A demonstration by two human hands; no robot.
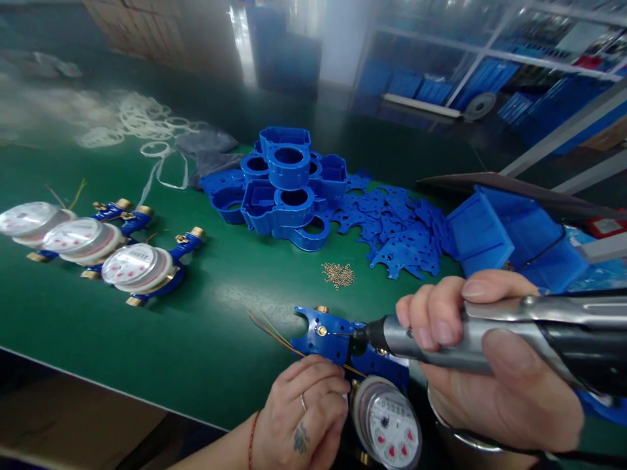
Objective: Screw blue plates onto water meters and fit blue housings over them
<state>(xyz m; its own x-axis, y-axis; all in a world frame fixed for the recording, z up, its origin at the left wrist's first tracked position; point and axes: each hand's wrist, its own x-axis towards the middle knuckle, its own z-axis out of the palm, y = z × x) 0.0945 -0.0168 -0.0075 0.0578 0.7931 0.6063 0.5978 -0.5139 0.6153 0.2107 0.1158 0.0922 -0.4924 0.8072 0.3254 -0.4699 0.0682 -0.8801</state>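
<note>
My right hand (504, 372) is wrapped around a grey and black electric screwdriver (445, 343), held nearly level. The screwdriver's thin bit points left over a flat blue plate (330, 339), close to a round brass piece (321, 331); whether they touch, I cannot tell. Curled at the plate's lower edge is my left hand (308, 408), closed on it, with the fingertips partly hidden. Thin coloured wires (277, 334) run out beside these fingers. Below the plate, between my hands, a water meter (392, 424) with a white dial faces up. Another blue plate (379, 362) lies under the screwdriver.
Small brass screws (339, 275) lie in a pile beyond the plate. Blue housings (289, 170) are stacked behind, beside a heap of blue plates (401, 228) and a blue bin (482, 228). Several water meters (137, 266) stand at left, near white rings (155, 149).
</note>
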